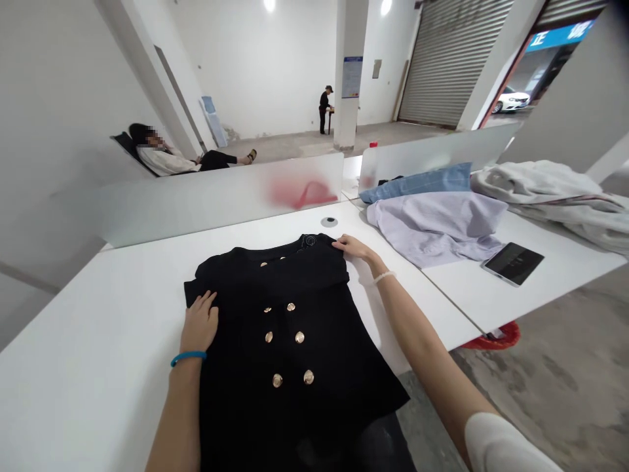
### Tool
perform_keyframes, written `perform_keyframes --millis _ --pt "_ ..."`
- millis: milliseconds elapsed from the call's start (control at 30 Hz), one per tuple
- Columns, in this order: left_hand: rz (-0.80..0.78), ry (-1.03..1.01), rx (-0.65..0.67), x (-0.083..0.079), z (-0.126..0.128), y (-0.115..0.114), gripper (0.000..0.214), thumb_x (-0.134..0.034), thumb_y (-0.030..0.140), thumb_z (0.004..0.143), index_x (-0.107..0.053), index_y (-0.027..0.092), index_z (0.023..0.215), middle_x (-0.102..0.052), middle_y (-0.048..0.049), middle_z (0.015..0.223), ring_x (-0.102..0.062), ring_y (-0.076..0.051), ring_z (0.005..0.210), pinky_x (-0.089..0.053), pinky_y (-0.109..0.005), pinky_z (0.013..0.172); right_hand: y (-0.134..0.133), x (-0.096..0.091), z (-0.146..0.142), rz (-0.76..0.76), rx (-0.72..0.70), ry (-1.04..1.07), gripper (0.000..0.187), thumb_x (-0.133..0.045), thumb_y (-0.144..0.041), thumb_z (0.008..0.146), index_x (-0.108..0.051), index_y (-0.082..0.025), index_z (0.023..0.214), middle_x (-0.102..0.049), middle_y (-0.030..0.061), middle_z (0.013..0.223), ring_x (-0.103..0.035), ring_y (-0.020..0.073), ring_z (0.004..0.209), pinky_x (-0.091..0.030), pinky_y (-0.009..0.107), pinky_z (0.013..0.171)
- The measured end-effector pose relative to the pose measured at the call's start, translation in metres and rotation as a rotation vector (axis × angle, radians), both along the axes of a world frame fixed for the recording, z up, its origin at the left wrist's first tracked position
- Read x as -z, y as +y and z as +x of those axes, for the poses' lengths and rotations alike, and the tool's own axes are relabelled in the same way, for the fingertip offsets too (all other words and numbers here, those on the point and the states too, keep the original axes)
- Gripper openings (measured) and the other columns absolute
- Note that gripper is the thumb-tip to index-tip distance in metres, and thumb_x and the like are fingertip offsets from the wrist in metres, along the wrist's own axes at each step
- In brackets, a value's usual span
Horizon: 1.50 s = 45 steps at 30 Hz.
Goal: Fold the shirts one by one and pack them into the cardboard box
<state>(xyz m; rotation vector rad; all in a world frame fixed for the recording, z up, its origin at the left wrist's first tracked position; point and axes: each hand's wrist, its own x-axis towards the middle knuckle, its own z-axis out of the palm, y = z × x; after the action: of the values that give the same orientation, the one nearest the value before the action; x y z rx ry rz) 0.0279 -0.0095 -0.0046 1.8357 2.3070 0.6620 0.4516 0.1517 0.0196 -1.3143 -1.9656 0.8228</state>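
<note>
My left hand (199,321) lies open and flat on the black top (289,357), and my right hand (354,248) is open too, with its fingers resting on the top's upper edge, near the collar. The top lies spread on the white surface (98,328), with gold buttons (291,307) facing up. Beyond my right hand are a lilac striped shirt (432,229), a blue denim shirt (417,183) and a tablet (514,263).

Single head-worn view, facing forward and down over the white worktop (88,341); left hand (199,321) and right hand (356,248) lie close below, the far wall (255,65) distant.
</note>
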Motion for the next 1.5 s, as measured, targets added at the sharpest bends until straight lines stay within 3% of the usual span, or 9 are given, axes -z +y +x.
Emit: perform_keyframes --millis 167,400,533,667,800,900,1067,1200,1500 --pt "-0.045 -0.031 -0.045 -0.001 -0.002 0.001 0.054 -0.025 0.028 0.087 -0.050 0.008 0.131 -0.039 -0.0125 0.146 -0.027 -0.029 0.138 -0.021 -0.048 0.114 -0.003 0.005 0.014 -0.037 0.053 0.226 0.048 -0.033 -0.057 0.086 -0.056 -0.015 0.078 -0.059 0.0055 0.083 -0.054 0.0135 0.074 -0.046 0.027 0.071" --pt "-0.024 -0.027 -0.041 0.000 -0.003 -0.001 0.051 -0.029 0.026 0.087 -0.050 0.011 0.130 -0.040 -0.0121 0.145 -0.028 -0.027 0.138 -0.020 -0.045 0.116 -0.002 -0.005 0.016 -0.167 -0.156 0.168 0.033 -0.065 -0.037 0.071 -0.061 -0.016 0.097 -0.061 0.0037 0.093 -0.054 0.0131 0.077 -0.045 0.024 0.067" --pt "-0.018 -0.041 -0.055 0.001 -0.005 -0.001 0.048 -0.034 0.022 0.084 -0.051 0.013 0.128 -0.041 -0.0116 0.145 -0.029 -0.027 0.137 -0.022 -0.045 0.115 -0.002 -0.005 0.012 -0.100 0.015 0.096 0.028 -0.054 -0.022 0.077 -0.058 -0.015 0.104 -0.060 0.0045 0.097 -0.055 0.0120 0.075 -0.045 0.025 0.069" --pt "0.010 -0.036 -0.062 0.002 -0.004 -0.001 0.046 -0.034 0.022 0.084 -0.052 0.015 0.126 -0.042 -0.0111 0.144 -0.030 -0.028 0.137 -0.023 -0.047 0.114 -0.008 -0.027 0.014 0.000 0.101 -0.110 0.034 -0.050 -0.013 0.077 -0.055 -0.015 0.110 -0.057 0.0075 0.108 -0.055 0.0132 0.081 -0.043 0.026 0.073" --pt "0.026 -0.036 -0.070 -0.001 -0.001 -0.001 0.044 -0.036 0.022 0.084 -0.054 0.014 0.124 -0.044 -0.0121 0.142 -0.033 -0.028 0.135 -0.026 -0.048 0.113 -0.039 -0.050 0.022 -0.074 -0.115 -0.365 0.020 -0.062 -0.015 0.073 -0.061 -0.019 0.093 -0.064 0.0013 0.086 -0.056 0.0139 0.073 -0.041 0.024 0.067" --pt "0.006 -0.038 -0.078 -0.006 0.003 -0.003 0.045 -0.037 0.022 0.084 -0.054 0.011 0.125 -0.043 -0.0133 0.143 -0.032 -0.029 0.136 -0.025 -0.046 0.114 -0.075 -0.043 0.018 -0.110 -0.286 -0.442 0.032 -0.067 -0.023 0.071 -0.057 -0.021 0.102 -0.065 0.0014 0.091 -0.058 0.0144 0.072 -0.040 0.023 0.064" --pt "-0.007 -0.027 -0.084 -0.012 0.009 -0.003 0.045 -0.035 0.022 0.086 -0.054 0.008 0.125 -0.043 -0.0149 0.143 -0.032 -0.030 0.136 -0.024 -0.046 0.114 -0.118 -0.009 -0.003 0.120 0.013 -0.430 0.021 -0.052 -0.016 0.077 -0.051 -0.020 0.098 -0.063 0.0018 0.084 -0.056 0.0147 0.068 -0.036 0.024 0.061" --pt "-0.018 -0.025 -0.070 -0.010 0.008 -0.002 0.045 -0.035 0.023 0.087 -0.053 0.010 0.126 -0.042 -0.0138 0.143 -0.031 -0.030 0.136 -0.023 -0.047 0.115 -0.129 0.000 -0.011 0.239 0.190 -0.470 0.019 -0.043 -0.015 0.080 -0.048 -0.020 0.097 -0.064 0.0040 0.090 -0.057 0.0171 0.071 -0.034 0.025 0.061" --pt "-0.015 -0.034 -0.059 -0.009 0.009 -0.002 0.048 -0.036 0.025 0.086 -0.053 0.005 0.127 -0.042 -0.0151 0.143 -0.031 -0.029 0.136 -0.022 -0.045 0.115 -0.141 -0.019 -0.022 0.092 0.157 -0.824 0.031 -0.040 -0.011 0.084 -0.044 -0.017 0.114 -0.066 0.0105 0.095 -0.063 0.0233 0.075 -0.038 0.029 0.061"
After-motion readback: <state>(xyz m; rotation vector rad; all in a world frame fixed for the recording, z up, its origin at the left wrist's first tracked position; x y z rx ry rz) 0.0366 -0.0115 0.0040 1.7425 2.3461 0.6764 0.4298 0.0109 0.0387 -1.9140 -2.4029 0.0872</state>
